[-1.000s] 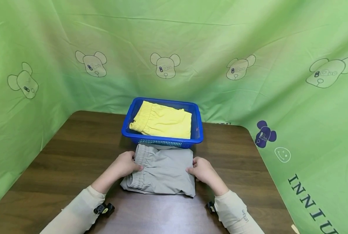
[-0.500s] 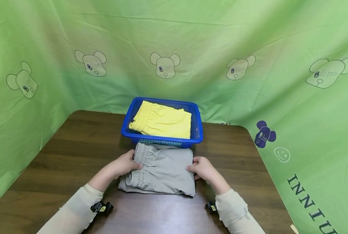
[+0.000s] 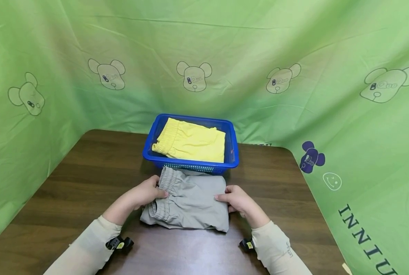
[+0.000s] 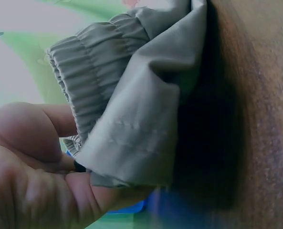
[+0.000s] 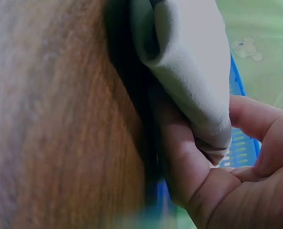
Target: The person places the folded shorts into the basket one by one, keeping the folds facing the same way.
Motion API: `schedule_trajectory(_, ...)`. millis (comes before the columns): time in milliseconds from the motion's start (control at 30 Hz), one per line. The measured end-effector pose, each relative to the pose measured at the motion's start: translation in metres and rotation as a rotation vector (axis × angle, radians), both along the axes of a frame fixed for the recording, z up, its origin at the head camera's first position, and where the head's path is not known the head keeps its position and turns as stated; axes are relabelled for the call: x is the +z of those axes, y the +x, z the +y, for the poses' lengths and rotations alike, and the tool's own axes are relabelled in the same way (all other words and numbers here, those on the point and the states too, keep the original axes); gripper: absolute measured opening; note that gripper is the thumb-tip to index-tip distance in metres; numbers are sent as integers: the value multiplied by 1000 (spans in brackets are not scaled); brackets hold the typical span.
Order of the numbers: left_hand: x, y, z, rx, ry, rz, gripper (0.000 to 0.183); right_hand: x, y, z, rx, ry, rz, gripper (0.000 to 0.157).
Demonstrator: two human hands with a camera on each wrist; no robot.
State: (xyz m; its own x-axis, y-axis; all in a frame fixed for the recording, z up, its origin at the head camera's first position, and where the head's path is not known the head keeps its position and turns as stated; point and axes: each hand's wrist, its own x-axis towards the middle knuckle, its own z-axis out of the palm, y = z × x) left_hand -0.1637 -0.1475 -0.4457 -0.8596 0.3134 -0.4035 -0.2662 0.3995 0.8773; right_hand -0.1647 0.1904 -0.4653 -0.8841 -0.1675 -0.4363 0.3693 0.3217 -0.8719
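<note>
Folded grey pants with a gathered elastic waistband (image 3: 194, 200) lie in front of the blue basket. At the waistband end, my left hand (image 3: 145, 194) grips them, thumb on top and fingers underneath. My right hand (image 3: 239, 200) pinches the opposite folded end the same way. In the left wrist view the waistband (image 4: 103, 62) shows above the hand, and the fingers reach under the cloth. The right wrist view has the rolled grey fold (image 5: 193, 81) between thumb and fingers, with a dark gap between cloth and tabletop.
Just behind the grey pants stands a blue plastic basket (image 3: 190, 165) with perforated sides. Inside it lies a folded yellow garment with an elastic waistband (image 3: 194, 141). The brown wooden table (image 3: 98, 168) is surrounded by a green printed curtain (image 3: 232, 49).
Both hands keep their hold on the grey pants. The left hand has shifted slightly left, and the right thumb sits slightly further in over the fold. The basket has not moved.
</note>
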Motion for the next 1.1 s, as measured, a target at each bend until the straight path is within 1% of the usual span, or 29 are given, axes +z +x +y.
schedule_trajectory(33,0,0,0,2,-1,2,47,0,0,0,-1,-5,-2,28)
schedule_trajectory(133,-3,-1,1,40,17,-13,46,0,1,-1,6,-26,-4,32)
schedule_trajectory(267,-9,-4,1,92,55,-32,59,-1,2,-1,25,-71,-18,38)
schedule_trajectory(300,-10,-4,1,97,64,-37,62,-1,1,-1,27,-83,-27,39)
schedule_trajectory(367,-12,-6,0,90,75,-41,66,-2,1,-1,33,-100,-36,39)
schedule_trajectory(533,-12,-9,-4,31,112,-75,58,-4,2,0,50,-138,-42,34)
schedule_trajectory(600,-12,-9,-6,13,154,-100,57,-4,1,0,57,-159,-47,33)
schedule_trajectory(700,-11,-10,-8,-14,226,-128,63,-5,1,1,67,-186,-47,34)
schedule_trajectory(767,-10,-10,-9,-21,268,-149,68,-5,1,1,70,-206,-52,36)
schedule_trajectory(867,-7,-10,-9,-26,293,-168,73,-6,0,3,72,-232,-56,38)
schedule_trajectory(1000,-5,-11,-10,-27,321,-185,76,-6,-2,4,76,-253,-66,41)
schedule_trajectory(1100,-6,-12,-12,-44,369,-190,75,-5,-3,4,80,-263,-63,41)
